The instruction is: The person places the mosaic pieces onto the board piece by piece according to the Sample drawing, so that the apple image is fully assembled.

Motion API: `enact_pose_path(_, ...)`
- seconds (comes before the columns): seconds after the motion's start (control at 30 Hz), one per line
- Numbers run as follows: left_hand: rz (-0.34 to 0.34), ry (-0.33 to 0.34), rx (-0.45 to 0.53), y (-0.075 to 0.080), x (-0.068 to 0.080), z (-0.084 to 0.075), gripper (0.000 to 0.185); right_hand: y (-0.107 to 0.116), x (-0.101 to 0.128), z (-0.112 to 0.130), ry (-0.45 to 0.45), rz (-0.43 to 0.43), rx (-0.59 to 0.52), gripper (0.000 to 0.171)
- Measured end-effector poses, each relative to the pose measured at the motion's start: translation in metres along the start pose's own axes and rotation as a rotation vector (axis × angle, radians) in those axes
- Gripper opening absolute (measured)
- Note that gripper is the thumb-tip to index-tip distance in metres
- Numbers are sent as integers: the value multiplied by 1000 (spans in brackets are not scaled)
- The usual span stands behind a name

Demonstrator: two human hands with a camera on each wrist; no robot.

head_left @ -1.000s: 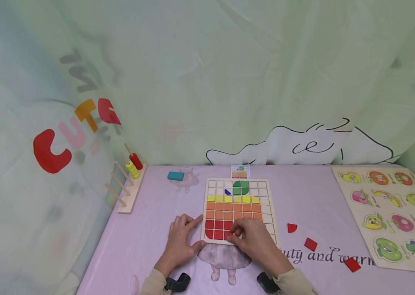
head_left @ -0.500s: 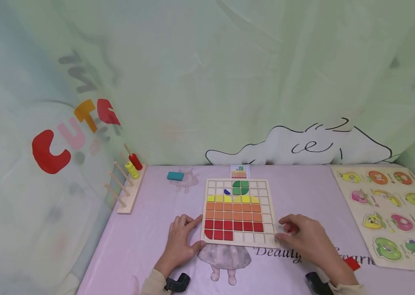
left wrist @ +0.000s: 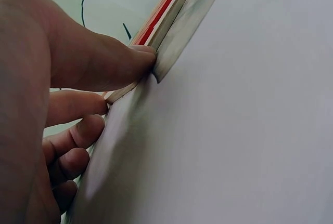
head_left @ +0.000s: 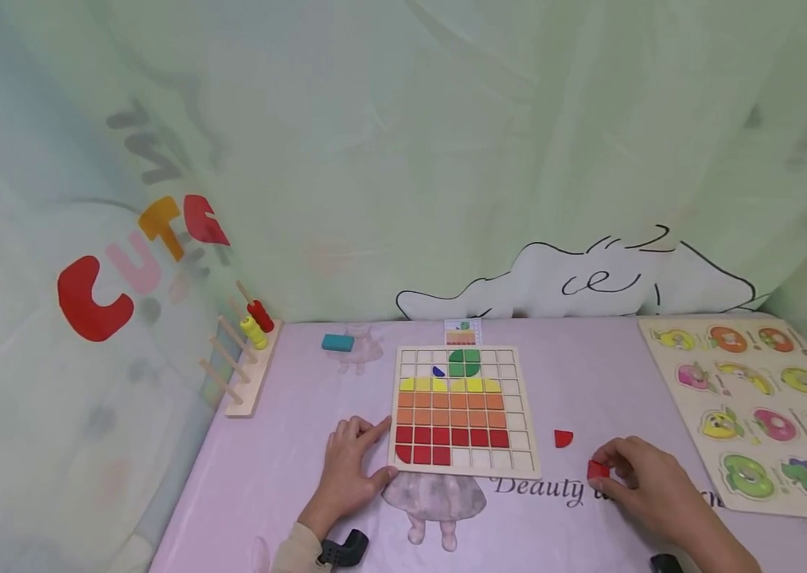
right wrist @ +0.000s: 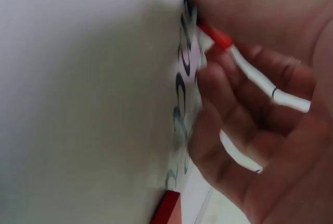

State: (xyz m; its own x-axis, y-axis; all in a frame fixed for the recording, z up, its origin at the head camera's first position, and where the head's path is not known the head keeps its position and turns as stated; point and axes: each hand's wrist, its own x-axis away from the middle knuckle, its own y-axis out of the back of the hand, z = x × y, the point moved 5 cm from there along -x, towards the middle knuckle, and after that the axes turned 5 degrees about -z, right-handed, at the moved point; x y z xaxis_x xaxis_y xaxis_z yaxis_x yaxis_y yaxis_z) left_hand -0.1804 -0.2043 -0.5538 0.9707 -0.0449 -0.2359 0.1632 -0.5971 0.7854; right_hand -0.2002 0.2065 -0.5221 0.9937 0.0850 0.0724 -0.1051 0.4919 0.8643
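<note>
A wooden grid board [head_left: 525, 446] lies on the table, with green, blue, yellow, orange and red tiles set in it. At its near left corner my left hand [head_left: 349, 461] rests, thumb on the front edge and index finger against the left side; the left wrist view has the thumb [left wrist: 114, 63] touching the rim. To the right of the board my right hand [head_left: 650, 481] pinches a red square tile [head_left: 598, 469] between thumb and fingers. A red quarter-round tile [head_left: 563, 438] lies between that hand and the board. Another red tile [right wrist: 167, 208] shows in the right wrist view.
A small pattern card [head_left: 462, 331] stands behind the board. At the left is a peg stand [head_left: 249, 398] with yellow and red beads, and near it a teal block [head_left: 337, 343]. A fruit puzzle board [head_left: 697, 382] covers the table's right side. A printed curtain hangs behind.
My right hand has moved off the board to the right and taken hold of a red square tile. More red tiles now fill the upper red row. The left hand has stayed put.
</note>
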Motion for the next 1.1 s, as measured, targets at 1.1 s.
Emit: enact_pose_path(1.1, -44, -45, -20, 3, 1, -2, 72, -64, -22, 118, 205, 32, -385, 28)
